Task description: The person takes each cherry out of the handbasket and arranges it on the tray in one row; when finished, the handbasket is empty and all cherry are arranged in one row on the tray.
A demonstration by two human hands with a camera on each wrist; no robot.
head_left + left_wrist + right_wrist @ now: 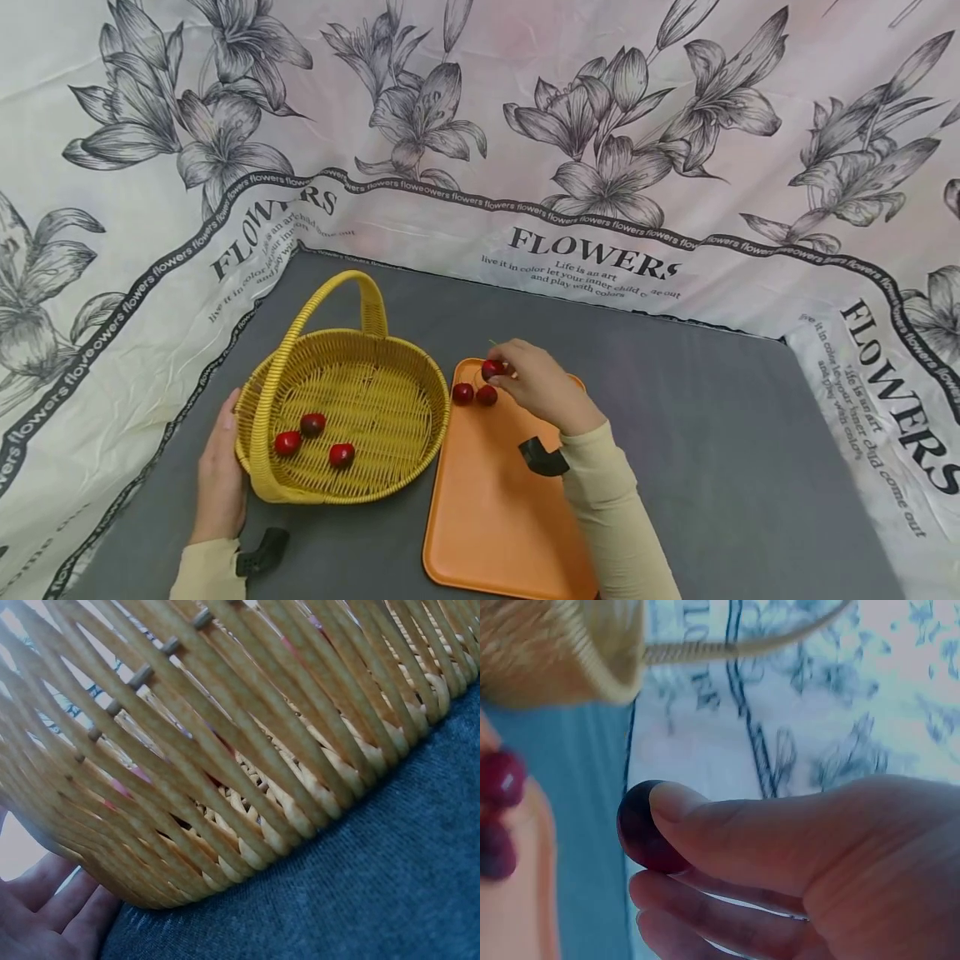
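Note:
My right hand (543,385) pinches a dark red cherry (492,369) between thumb and fingers, over the far end of an orange tray (487,508). In the right wrist view the held cherry (646,832) shows close up, clear of the tray. Two more cherries (462,393) lie on the tray just below it. Left of the tray stands a yellow wicker basket (390,408) with an arched handle; three cherries (342,456) lie inside. My left hand (222,475) rests against the basket's left side, its fingers (56,900) extended along the woven wall.
A grey cloth (720,442) covers the table. Behind and at both sides rises a white sheet (450,217) printed with flowers and lettering. The basket's handle (288,333) arches high over its left part, and its right rim meets the tray's left edge.

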